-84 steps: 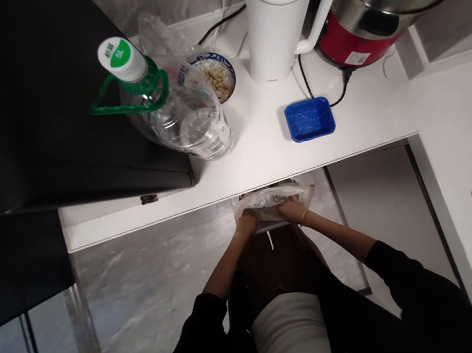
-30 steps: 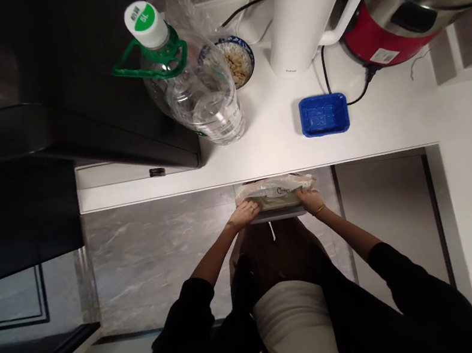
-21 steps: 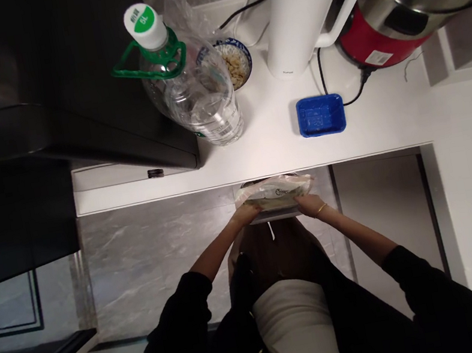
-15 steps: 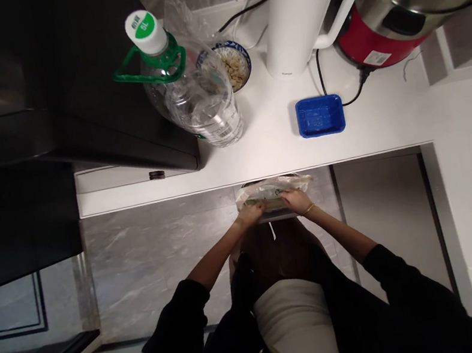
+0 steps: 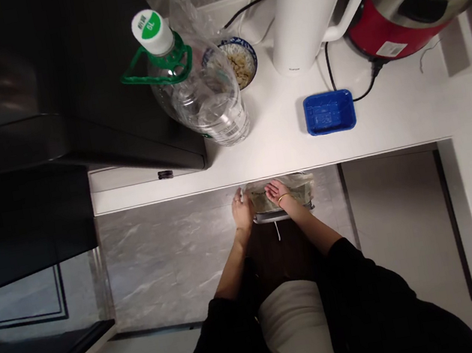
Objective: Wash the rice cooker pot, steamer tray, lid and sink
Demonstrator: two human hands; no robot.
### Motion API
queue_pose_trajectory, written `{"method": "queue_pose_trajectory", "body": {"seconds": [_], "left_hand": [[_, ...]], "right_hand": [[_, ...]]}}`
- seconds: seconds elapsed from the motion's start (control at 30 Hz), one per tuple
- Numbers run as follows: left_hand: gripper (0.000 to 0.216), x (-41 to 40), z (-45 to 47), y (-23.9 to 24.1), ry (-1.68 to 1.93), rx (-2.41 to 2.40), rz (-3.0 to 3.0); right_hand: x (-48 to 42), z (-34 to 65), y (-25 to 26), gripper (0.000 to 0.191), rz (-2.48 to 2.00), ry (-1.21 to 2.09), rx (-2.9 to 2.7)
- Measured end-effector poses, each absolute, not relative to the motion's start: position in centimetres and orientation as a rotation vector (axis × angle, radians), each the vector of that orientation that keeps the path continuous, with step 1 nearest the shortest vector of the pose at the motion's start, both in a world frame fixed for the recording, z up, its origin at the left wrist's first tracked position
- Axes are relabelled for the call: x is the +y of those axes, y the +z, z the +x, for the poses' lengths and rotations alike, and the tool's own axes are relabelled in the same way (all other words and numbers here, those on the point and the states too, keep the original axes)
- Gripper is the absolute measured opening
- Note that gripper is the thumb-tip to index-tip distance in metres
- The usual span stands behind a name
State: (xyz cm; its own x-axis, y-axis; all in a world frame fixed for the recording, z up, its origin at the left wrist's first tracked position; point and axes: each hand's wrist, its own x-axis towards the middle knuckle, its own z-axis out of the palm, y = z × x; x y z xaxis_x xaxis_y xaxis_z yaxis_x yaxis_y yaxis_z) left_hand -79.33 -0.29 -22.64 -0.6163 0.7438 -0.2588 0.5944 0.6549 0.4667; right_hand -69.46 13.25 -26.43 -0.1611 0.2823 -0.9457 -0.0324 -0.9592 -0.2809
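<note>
Below the counter's front edge, between my legs, stands a container that looks like a bin (image 5: 274, 216), its grey rim showing. A translucent plastic bag (image 5: 304, 189) lines it and spreads over its top. At the bag's left edge is my left hand (image 5: 242, 210), fingers pointing forward, with a whitish bit of the bag between thumb and fingers. Over the middle of the bag lies my right hand (image 5: 276, 192), its fingers apart and slightly curled, holding nothing I can see. A short white strip (image 5: 278, 231) hangs from the front of the rim. The bin's lower part is hidden.
On the white counter (image 5: 278, 154) stand a large clear water bottle (image 5: 214, 104), a patterned bowl (image 5: 252, 55), a blue plastic tray (image 5: 329, 113), a white kettle (image 5: 303, 12) and a red-and-steel appliance (image 5: 400, 20). A black appliance (image 5: 113, 101) fills the left side.
My left hand has moved from the front of the bag to its left edge. The right hand has shifted slightly left and forward and its fingers have opened. The view has shifted a little.
</note>
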Motion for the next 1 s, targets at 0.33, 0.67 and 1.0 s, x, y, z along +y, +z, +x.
{"method": "queue_pose_trajectory", "body": {"seconds": [0.33,0.67,1.0], "left_hand": [[0.036,2.2,-79.7,-25.4,0.619,2.153,1.106],[0.048,1.8,-82.0,-24.2,0.045,2.364,1.265],[0.036,3.7,-80.0,-23.5,-0.048,2.431,1.119]], "right_hand": [[12.6,-66.9,-29.3,0.005,-1.817,2.167,-0.295],[13.1,-73.1,-29.2,0.017,-1.915,2.186,-0.2],[12.9,-71.6,-26.8,0.006,-1.992,2.193,-0.336]]}}
